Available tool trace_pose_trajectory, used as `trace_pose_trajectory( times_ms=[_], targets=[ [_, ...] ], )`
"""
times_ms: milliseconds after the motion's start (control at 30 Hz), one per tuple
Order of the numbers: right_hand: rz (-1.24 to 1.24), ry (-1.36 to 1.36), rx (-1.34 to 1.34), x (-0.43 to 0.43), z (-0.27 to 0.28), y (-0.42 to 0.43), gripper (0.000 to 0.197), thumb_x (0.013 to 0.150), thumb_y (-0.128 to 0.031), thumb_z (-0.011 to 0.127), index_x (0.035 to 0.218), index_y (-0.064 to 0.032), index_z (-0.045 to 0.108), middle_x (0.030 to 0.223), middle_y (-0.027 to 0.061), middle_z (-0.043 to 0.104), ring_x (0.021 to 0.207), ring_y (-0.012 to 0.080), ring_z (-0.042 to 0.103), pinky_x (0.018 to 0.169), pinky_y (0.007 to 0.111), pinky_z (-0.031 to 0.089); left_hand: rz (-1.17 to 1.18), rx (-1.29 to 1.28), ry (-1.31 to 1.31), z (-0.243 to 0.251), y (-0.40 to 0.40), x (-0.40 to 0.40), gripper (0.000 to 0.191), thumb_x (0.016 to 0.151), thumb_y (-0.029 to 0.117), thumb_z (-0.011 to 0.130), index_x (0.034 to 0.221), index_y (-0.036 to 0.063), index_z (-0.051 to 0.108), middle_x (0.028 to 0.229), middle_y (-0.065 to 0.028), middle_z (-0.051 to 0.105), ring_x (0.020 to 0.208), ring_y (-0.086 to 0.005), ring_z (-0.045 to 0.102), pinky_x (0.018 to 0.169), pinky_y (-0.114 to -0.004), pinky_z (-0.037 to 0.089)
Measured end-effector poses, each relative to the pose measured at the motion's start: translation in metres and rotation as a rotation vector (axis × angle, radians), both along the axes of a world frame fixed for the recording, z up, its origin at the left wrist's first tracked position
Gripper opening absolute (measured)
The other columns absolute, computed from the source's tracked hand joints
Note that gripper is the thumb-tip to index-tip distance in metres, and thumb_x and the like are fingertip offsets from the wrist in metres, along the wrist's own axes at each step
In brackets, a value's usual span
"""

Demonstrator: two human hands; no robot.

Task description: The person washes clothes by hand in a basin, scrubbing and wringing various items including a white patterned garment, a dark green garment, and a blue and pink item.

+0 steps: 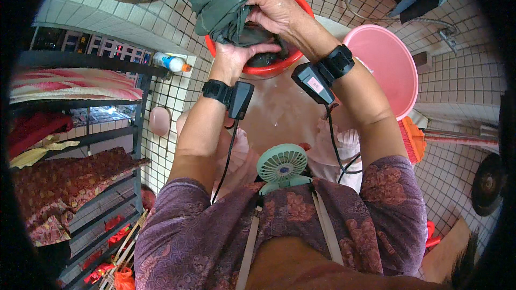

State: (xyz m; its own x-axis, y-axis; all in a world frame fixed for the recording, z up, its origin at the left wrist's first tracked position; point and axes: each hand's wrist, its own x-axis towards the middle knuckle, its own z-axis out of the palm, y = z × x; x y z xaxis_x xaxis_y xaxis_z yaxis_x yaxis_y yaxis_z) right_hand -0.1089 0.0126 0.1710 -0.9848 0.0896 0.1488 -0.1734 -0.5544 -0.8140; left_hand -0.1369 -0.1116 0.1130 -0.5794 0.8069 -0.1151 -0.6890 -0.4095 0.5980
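A wet dark green cloth [221, 2] is bunched up over a red plastic basin [303, 2] at the top middle. My right hand [272, 6] grips the cloth from its right side, fingers closed on a fold. Below the cloth, my left hand [242, 56] has its palm against the lower folds, with the thumb stretched to the right over the basin; its other fingers are hidden by the cloth. More dark wet fabric [262, 59] lies inside the basin. Both wrists carry black strapped devices with cables.
A pink plastic tub [387, 68] stands right of the basin, near an orange broom [413, 139]. A bottle with an orange cap [173, 62] is on the left ledge. A metal rack [139, 145] with cloths stands far left. A green portable fan [282, 163] hangs at my chest.
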Motion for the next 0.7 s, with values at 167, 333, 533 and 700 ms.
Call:
trace_pose_trajectory(
  times_ms=[167,333,533,700],
  targets=[
    [0.133,0.027,-0.157,0.002,0.0,0.01,0.027,0.07,0.005,0.047,0.097,0.0099,0.05,0.096,0.0163,0.056,0.088,0.0261,0.058,0.08,0.044,0.047,0.316,-0.084,0.394,0.005,-0.003,-0.006,0.044,0.07,0.006,0.068,0.11,0.0041,0.051,0.105,-0.0061,0.056,0.099,-0.0184,0.051,0.087,-0.033,0.042],
    [0.028,-0.103,-0.567,-0.029,-0.032,0.047,0.028,0.073,0.002,0.047,0.101,0.005,0.047,0.105,0.0162,0.053,0.103,0.0309,0.05,0.093,0.047,0.037,0.239,0.014,0.272,0.011,0.0,-0.017,0.037,0.083,0.018,0.049,0.115,0.002,0.045,0.112,-0.0109,0.052,0.103,-0.0251,0.049,0.089,-0.045,0.041],
    [-0.03,-0.052,-0.466,-0.027,-0.056,0.066,0.028,0.077,-0.01,0.055,0.101,0.0013,0.046,0.103,0.0141,0.054,0.096,0.0284,0.054,0.083,0.044,0.045,0.037,0.184,-0.067,0.011,-0.001,-0.045,0.043,0.086,0.023,0.026,0.121,0.0016,0.04,0.123,-0.0186,0.042,0.111,-0.04,0.041,0.086,-0.067,0.03],
    [-0.129,-0.559,0.105,-0.027,-0.099,0.065,0.041,0.077,-0.052,0.053,0.097,-0.0161,0.052,0.076,-0.0021,0.058,0.05,0.0104,0.052,0.043,0.022,0.041,0.081,0.198,-0.056,0.013,0.004,-0.045,0.044,0.086,0.023,0.026,0.121,0.0003,0.038,0.125,-0.0195,0.039,0.114,-0.0394,0.037,0.088,-0.066,0.028]
  ],
)
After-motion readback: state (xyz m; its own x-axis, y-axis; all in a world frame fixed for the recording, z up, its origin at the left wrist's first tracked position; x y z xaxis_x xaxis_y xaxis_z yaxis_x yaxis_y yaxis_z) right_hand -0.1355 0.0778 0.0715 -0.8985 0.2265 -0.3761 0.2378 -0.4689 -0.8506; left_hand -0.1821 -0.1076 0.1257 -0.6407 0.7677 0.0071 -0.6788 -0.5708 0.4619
